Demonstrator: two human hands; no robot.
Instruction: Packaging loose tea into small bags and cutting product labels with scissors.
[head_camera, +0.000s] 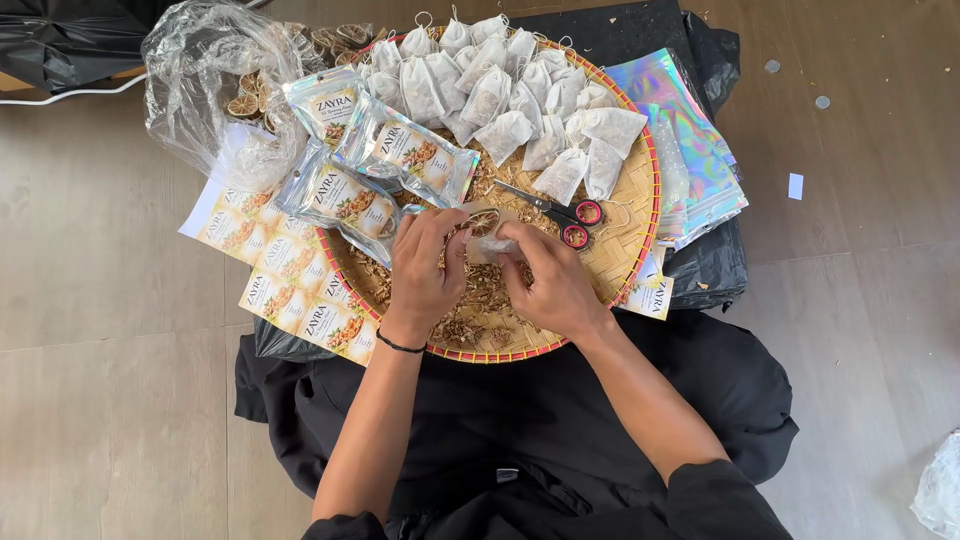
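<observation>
Small translucent white mesh sachet (492, 243): lying over the near centre of the round woven bamboo tray (640, 215), long axis crosswise. Left hand (425, 265) and right hand (548, 280) are both pinching it, equally near. Red-handled scissors (560, 212) are lying just beyond.

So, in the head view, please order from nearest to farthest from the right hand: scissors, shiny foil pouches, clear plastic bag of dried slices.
From the right hand:
1. Scissors, just above it on the tray.
2. Shiny foil pouches, upper right, off the tray.
3. Clear plastic bag, far upper left.
</observation>
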